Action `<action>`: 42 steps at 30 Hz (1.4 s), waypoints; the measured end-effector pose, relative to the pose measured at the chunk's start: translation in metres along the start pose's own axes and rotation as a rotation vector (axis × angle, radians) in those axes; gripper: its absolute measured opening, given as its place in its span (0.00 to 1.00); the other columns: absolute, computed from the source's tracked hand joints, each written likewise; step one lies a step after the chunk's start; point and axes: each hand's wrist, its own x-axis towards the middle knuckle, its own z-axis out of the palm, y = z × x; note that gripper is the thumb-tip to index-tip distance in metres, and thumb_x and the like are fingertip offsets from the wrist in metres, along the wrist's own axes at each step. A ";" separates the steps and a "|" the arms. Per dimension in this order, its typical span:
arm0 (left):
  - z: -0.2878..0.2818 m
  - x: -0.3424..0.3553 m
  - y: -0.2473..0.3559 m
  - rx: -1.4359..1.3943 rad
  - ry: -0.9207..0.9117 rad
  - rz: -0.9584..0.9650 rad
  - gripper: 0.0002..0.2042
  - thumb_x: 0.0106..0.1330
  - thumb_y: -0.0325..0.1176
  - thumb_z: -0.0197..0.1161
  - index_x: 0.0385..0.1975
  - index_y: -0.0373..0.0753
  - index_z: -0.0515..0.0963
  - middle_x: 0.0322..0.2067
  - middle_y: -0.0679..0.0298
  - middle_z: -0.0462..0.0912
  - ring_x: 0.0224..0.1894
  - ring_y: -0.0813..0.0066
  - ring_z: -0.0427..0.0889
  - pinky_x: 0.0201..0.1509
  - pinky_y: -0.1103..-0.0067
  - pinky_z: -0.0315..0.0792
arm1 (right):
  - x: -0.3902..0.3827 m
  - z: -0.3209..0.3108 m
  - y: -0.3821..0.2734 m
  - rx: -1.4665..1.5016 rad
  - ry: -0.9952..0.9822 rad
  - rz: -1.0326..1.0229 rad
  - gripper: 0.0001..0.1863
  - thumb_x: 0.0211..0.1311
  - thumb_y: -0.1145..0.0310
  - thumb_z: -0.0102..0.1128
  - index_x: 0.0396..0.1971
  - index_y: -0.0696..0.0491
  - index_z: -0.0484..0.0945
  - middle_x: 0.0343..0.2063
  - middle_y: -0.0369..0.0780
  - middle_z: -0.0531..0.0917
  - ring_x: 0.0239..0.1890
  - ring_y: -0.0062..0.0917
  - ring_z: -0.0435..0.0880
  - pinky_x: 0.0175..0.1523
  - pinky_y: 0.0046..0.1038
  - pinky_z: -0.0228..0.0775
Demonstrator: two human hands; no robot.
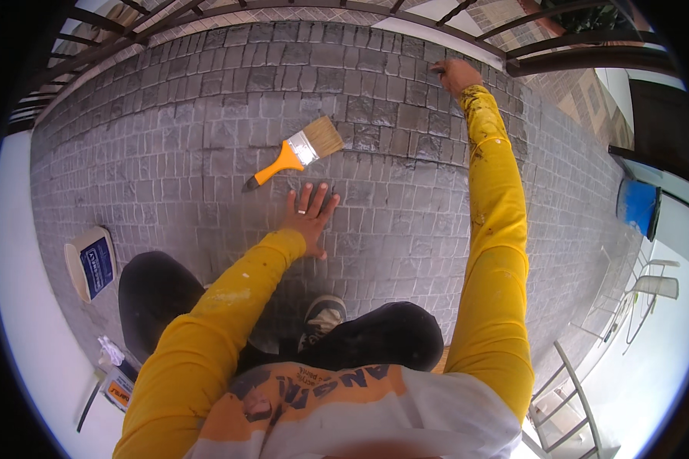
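My left hand (309, 222) rests on the grey stone-patterned floor (230, 206) with its fingers spread and a ring on one of them. Just beyond its fingertips lies a wide paintbrush (288, 157), with an orange handle, a silver ferrule and pale brown bristles. My right hand (461, 75) reaches far out to the floor at the upper right, its fingers closed. Something small and dark shows at those fingertips, too small to name. Around it the paving looks darker and shinier than the duller grey nearer my knees. Dark stains mark the right yellow sleeve.
A dark metal railing (589, 63) runs along the far edge. On the left stands a white tub (76, 268) with a blue label, near the white wall (23, 291). At right are a blue bucket (637, 205), a metal chair (654, 286) and a ladder-like frame (570, 382).
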 end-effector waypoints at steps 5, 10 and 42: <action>-0.001 0.002 -0.001 0.004 -0.007 0.006 0.66 0.48 0.58 0.75 0.75 0.50 0.27 0.74 0.51 0.16 0.73 0.44 0.11 0.71 0.44 0.18 | -0.045 0.039 -0.032 -0.120 0.218 -0.064 0.22 0.60 0.69 0.54 0.55 0.40 0.78 0.53 0.33 0.81 0.56 0.32 0.76 0.60 0.42 0.72; -0.004 0.000 -0.001 0.036 0.007 0.004 0.64 0.48 0.58 0.74 0.75 0.49 0.28 0.75 0.52 0.20 0.75 0.43 0.17 0.72 0.42 0.26 | -0.046 0.055 -0.039 -0.143 0.297 -0.048 0.18 0.61 0.69 0.53 0.52 0.44 0.78 0.51 0.31 0.82 0.56 0.32 0.76 0.55 0.42 0.74; -0.005 -0.004 -0.005 -0.016 0.004 0.025 0.64 0.49 0.56 0.75 0.75 0.50 0.30 0.76 0.55 0.21 0.76 0.47 0.17 0.73 0.44 0.24 | 0.012 -0.003 -0.013 -0.010 0.060 0.064 0.24 0.54 0.72 0.58 0.52 0.38 0.83 0.45 0.41 0.86 0.52 0.37 0.81 0.55 0.36 0.77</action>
